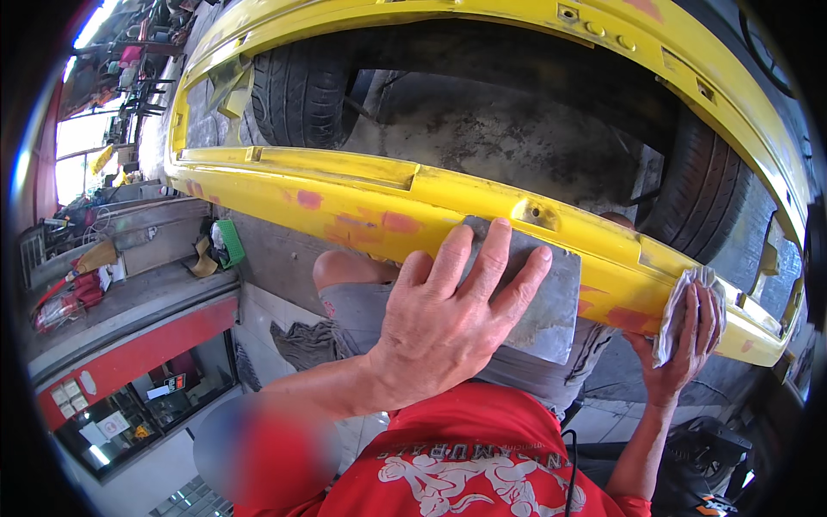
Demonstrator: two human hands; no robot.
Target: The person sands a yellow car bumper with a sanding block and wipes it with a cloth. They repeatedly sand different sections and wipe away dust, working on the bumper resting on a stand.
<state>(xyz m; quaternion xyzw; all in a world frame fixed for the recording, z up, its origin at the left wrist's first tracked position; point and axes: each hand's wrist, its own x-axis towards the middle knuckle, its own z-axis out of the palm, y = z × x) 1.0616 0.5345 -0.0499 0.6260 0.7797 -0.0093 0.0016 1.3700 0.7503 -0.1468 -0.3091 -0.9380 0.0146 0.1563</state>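
Two hands are at work on the yellow bumper (pixel 379 194). The left hand (pixel 448 319) is spread wide, fingers (pixel 500 254) flat, and a grey sanding sheet (pixel 551 297) is pressed by it against the bumper's lower edge, near the middle. Thin and flexible the sheet looks, light, best held flat under the palm so it is not creased. Further along the bumper, towards its right end, a white rag (pixel 685 302) is bunched in the curled right hand (pixel 685 345); soft, easily gripped anywhere. Pink filler patches (pixel 379 226) are seen along the bumper, and a tyre (pixel 297 90) is seen behind it.
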